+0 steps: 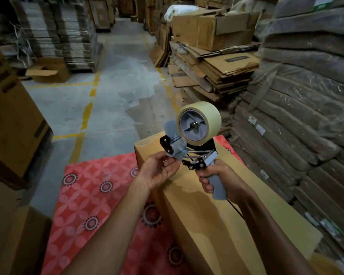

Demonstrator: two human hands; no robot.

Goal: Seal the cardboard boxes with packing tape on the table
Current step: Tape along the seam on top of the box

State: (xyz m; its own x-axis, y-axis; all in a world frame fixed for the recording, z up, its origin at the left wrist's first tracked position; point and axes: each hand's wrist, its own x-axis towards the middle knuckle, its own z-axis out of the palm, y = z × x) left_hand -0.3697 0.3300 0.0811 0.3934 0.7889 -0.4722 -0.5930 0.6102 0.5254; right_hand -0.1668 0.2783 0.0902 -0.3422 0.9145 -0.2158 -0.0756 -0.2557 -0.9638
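Still at the threading stage: a worker's right hand (pixel 216 181) wraps tightly round the grey handle of a tape dispenser (pixel 179 147), holding it raised just above a long cardboard box (pixel 207 231). The left hand (pixel 159 171) pinches thumb against fingers at the dispenser's front lip; whether the loose end of the tape is caught between them is too fine to tell. The tape roll (pixel 199 121) sits nearly full on its hub. The box lies lengthwise on a table (pixel 91 195) covered in a red patterned cloth, its top flaps closed, and no strip of tape shows anywhere on the visible top or side. By that evidence the sealing of this box has not begun: the tape end has yet to be drawn out, stuck down and run along the seam. Stacks of flattened cartons (pixel 216 76) and wrapped bundles (pixel 306 100) line the warehouse aisle behind.
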